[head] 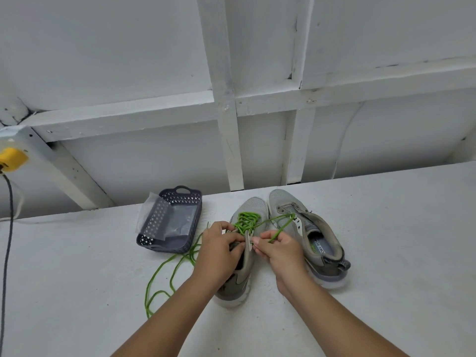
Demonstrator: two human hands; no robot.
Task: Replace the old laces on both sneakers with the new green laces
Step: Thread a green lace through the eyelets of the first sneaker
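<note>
Two grey sneakers stand side by side on the white table. The left sneaker (pixel 253 210) has a green lace (pixel 246 221) criss-crossed through most of its eyelets. My left hand (pixel 219 247) grips that shoe's upper edge by the tongue. My right hand (pixel 277 249) pinches one end of the green lace beside an upper eyelet, and the lace loops out over the right sneaker (pixel 307 228), which shows no lacing. A second green lace (pixel 167 276) lies loose on the table to the left.
A dark perforated plastic basket (pixel 164 243) with a clear plastic wrapper inside sits left of the shoes. A black cable (pixel 6 253) runs down the far left from a yellow plug (pixel 11 157). A white panelled wall stands behind the table.
</note>
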